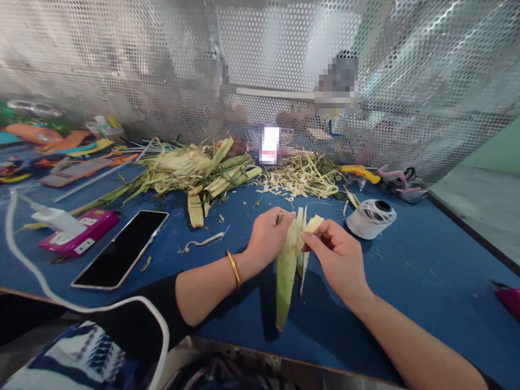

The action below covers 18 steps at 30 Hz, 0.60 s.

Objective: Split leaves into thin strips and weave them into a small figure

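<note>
My left hand [270,233], with a gold bangle on its wrist, pinches the upper part of a pale green corn husk [287,271] that hangs down over the blue table. Close beside it, my right hand [335,254] is closed on a narrower husk strip [312,223] whose torn end sticks up past the thumb. Thin strips dangle between the two hands. Whether the strip is still joined to the larger husk is hidden by my fingers. A white spool of thread [371,219] stands to the right of my right hand.
A heap of husks [174,168] lies at the back left, with shredded trimmings [304,176] beside it. A phone [122,249] and a magenta power strip [81,233] with a white cable lie left. Yellow-handled scissors [361,173] rest by the perforated metal screen [260,59].
</note>
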Tool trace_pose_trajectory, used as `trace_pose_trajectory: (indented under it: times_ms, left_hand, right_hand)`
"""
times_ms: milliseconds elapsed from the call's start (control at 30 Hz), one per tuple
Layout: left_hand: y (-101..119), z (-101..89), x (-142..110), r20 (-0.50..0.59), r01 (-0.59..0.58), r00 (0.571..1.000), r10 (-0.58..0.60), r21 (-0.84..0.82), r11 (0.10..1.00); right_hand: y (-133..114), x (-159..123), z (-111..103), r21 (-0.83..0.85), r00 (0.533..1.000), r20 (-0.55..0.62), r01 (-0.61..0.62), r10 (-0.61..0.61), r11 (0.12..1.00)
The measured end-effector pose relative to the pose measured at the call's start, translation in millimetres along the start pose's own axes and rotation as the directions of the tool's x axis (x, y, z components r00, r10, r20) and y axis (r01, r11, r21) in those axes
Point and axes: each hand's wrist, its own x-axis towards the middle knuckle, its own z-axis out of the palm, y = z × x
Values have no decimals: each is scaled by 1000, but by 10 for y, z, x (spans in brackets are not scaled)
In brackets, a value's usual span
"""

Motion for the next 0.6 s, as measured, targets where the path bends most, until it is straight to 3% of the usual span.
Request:
trace_pose_trajectory:
  times_ms: [67,167,233,333,433,533,600]
  left_hand:
    - [2,-8,9,-20,-1,1000,1,11,1000]
    - [-1,-13,28,-53,2,999,0,27,1000]
    - [-1,-8,34,-60,24,998,-26,-44,999]
    - [20,17,3,12,129,991,-132,-291,948]
    - [56,50,-68,206,334,942,-265,-500,799]
    - [80,72,-130,357,478,878,-320,-603,639]
    - [85,79,-148,382,504,863,-330,-618,603]
  right_hand:
    - [-6,12,17,94,993,84,-86,78,992]
    - [3,20,52,172,948,239,-255,211,951]
    - [17,21,64,172,929,267,-308,257,936]
    - [41,30,51,162,954,179,-271,242,949]
    - [65,47,20,119,978,85,-198,189,973]
    - [90,56,-1,93,992,11,-128,128,987]
    - [103,58,-3,92,994,-17,-103,105,990]
